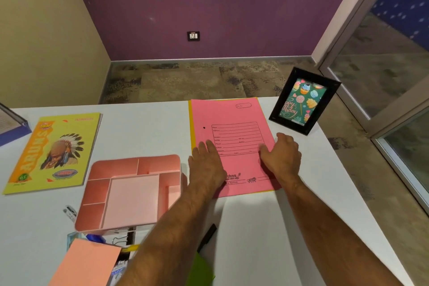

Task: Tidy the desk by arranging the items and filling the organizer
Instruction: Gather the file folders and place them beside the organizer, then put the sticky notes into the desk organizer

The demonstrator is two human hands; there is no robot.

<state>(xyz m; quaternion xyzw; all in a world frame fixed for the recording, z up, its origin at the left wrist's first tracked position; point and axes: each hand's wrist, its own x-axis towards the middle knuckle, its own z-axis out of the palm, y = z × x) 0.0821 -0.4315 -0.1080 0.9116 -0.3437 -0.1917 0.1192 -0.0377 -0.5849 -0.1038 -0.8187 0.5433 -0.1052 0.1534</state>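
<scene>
1. The pink file folder (232,144) lies flat on the white desk (144,132) at about 1 o'clock from the pink organizer (130,193). A yellow sheet or second folder (190,127) shows along its left and lower edges.
2. The left hand (206,165) rests palm-down on the folder's lower-left part, and the right hand (282,155) rests on its right edge. The fingers (209,146) of both are spread flat, gripping nothing.
3. The folder looks like thin card: light, bendy, and likely to slide on the smooth desk. I judge it best moved by pressing flat and pushing, or lifted by pinching a long edge with both hands so it does not sag.
4. The organizer seems to be rigid plastic, empty and light; its outer wall gives a firm hold.
5. Count: one pink folder, one organizer with about six compartments, one yellow notebook (51,153) at 10 o'clock from the organizer, one framed birthday picture (301,102) at 2 o'clock, standing upright.
6. Near the organizer's 6 o'clock sit one black marker (207,237), an orange sheet (86,264), a green sheet (199,271) and small stationery, too cluttered to count.
</scene>
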